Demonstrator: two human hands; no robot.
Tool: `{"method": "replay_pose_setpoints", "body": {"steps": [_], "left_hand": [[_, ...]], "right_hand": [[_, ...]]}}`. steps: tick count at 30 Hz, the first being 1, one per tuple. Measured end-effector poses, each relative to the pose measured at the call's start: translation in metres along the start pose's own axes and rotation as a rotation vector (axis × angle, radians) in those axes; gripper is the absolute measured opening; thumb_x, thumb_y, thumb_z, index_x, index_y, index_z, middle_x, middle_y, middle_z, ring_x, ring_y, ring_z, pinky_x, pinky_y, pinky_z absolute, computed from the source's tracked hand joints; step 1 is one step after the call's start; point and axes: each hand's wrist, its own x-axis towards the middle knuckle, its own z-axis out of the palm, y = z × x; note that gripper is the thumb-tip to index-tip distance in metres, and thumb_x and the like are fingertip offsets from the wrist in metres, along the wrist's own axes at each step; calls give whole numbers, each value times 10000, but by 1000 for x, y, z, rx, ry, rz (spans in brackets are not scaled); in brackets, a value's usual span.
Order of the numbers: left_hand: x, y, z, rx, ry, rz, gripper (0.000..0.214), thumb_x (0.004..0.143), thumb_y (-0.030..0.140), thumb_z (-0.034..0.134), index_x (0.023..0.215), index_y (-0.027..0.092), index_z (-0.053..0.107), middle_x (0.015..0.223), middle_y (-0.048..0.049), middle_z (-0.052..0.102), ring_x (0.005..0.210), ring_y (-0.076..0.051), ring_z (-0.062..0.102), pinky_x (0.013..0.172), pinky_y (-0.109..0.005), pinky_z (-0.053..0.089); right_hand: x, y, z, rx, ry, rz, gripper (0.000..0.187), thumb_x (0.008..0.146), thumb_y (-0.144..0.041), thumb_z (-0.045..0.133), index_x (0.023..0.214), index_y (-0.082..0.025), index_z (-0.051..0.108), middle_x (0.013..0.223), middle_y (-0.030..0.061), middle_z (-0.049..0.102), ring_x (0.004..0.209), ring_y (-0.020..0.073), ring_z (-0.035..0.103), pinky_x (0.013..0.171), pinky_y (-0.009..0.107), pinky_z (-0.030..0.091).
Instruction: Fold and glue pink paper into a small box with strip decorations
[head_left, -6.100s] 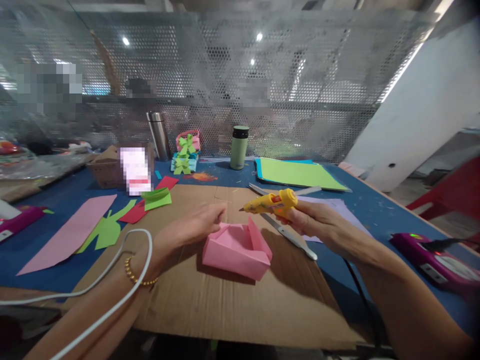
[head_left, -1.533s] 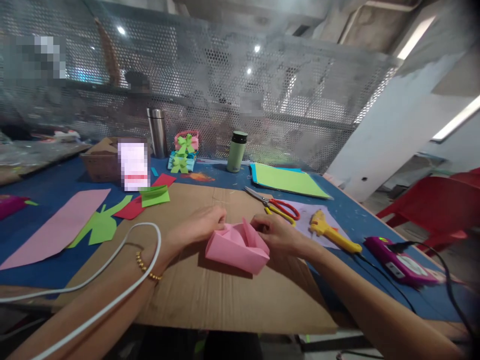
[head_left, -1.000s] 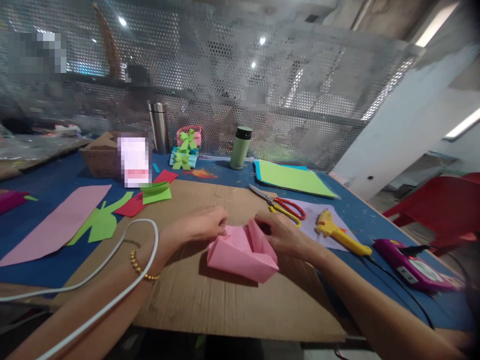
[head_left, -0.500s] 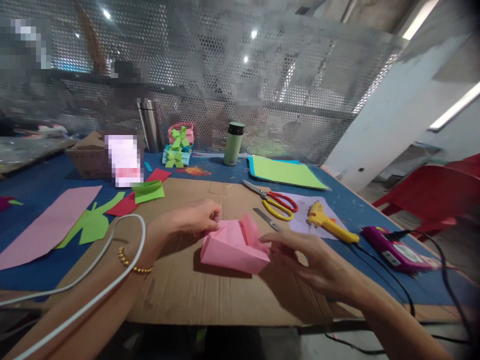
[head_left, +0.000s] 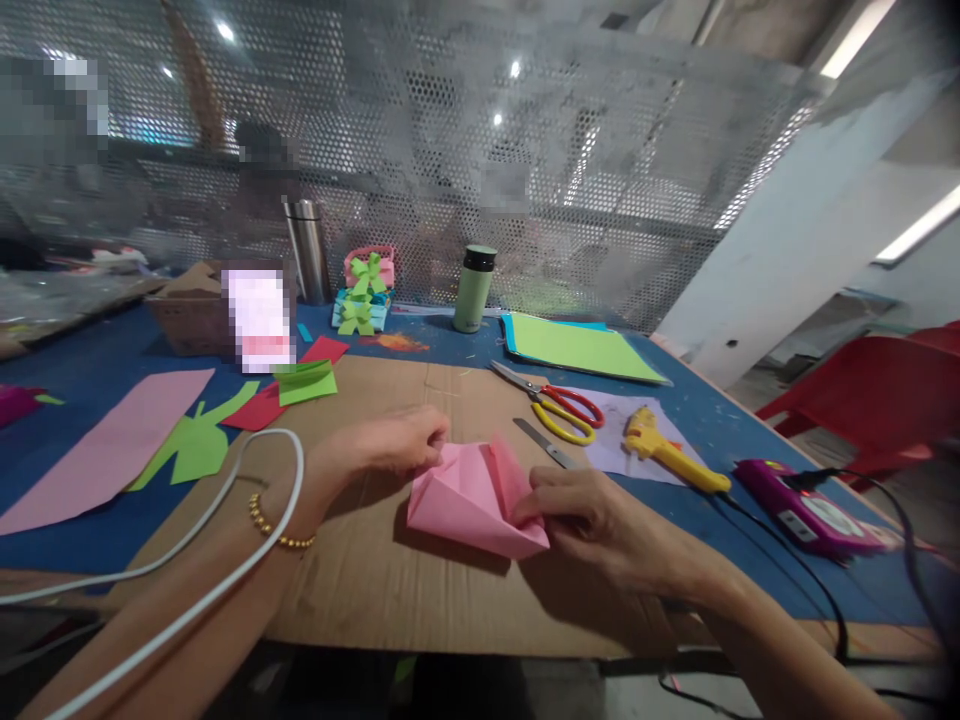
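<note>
The box is sitting mid-frame on the cardboard. The left hand is pinching its upper-left rim, fingers curled shut. The right hand is pressing thumb and fingers onto its lower-right corner. Being folded paper, it is probably handling light, flimsy and crushable, so gentle pinches along creased edges are looking safest.

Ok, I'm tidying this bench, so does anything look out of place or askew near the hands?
A white cable loops across the left forearm, over the cardboard. The glue gun lies on its side on paper. The pink paper box, pinched by left hand and right hand, sits lopsided.
</note>
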Motion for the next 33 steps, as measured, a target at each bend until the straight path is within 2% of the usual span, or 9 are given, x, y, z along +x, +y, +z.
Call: {"method": "replay_pose_setpoints", "body": {"steps": [4,8,10,14,17,21,26,29,33], "left_hand": [[-3,-3,-3,-22,-11,24,33,760,222,566,745,195,576,693,7,598,637,-152,531,544,-271,310],[-13,12,-12,-12,221,151,129,813,285,566,798,185,644,833,-39,651,777,-182,553,627,-284,356],[-21,25,-16,-81,269,236,214,843,376,575,854,185,671,865,-43,656,796,-185,554,662,-287,382],[-34,46,-15,-198,-57,395,204,762,414,729,844,229,712,885,-6,674,819,-174,580,671,-265,408],[-35,48,-6,-87,-60,475,210,749,408,770,846,230,717,878,-5,672,807,-169,582,676,-271,395],[-35,46,3,-68,-117,487,327,918,464,560,774,217,718,729,-7,650,697,-148,556,627,-274,371],[-36,46,6,-77,-188,470,434,965,468,450,722,192,680,638,-1,607,565,-119,483,534,-271,322],[-36,44,5,-100,-213,475,415,957,435,464,689,181,652,630,1,595,553,-112,474,515,-264,312],[-34,43,3,-144,-241,461,338,924,398,517,700,168,625,615,16,560,553,-102,472,500,-240,299]], "right_hand": [[5,-3,-2,-27,-22,-7,340,775,24,511,939,-201,706,893,21,634,792,123,545,671,231,390],[11,-5,-2,-56,-39,-32,278,778,10,518,881,-187,686,865,18,628,750,119,534,647,233,379],[14,-7,-2,-65,-40,-47,245,783,-3,525,856,-180,677,867,22,637,747,120,544,648,234,384],[20,-10,-4,-58,-54,-58,242,779,-5,534,859,-177,684,884,26,665,772,126,578,680,236,408],[21,-10,-4,-53,-57,-57,276,757,12,525,872,-177,691,899,24,676,785,123,587,700,235,413],[19,-8,-2,-81,-7,-23,286,720,18,503,854,-169,673,823,13,672,721,115,554,656,233,385],[17,-9,-2,-96,-7,3,302,725,12,485,888,-163,668,850,21,684,720,114,550,636,232,369],[17,-10,-4,-113,-4,17,296,739,2,497,909,-175,662,805,-1,658,678,99,518,599,224,341],[20,-5,-2,-87,66,53,293,814,-72,518,1070,-190,599,724,-34,582,616,98,473,554,224,325]]}}
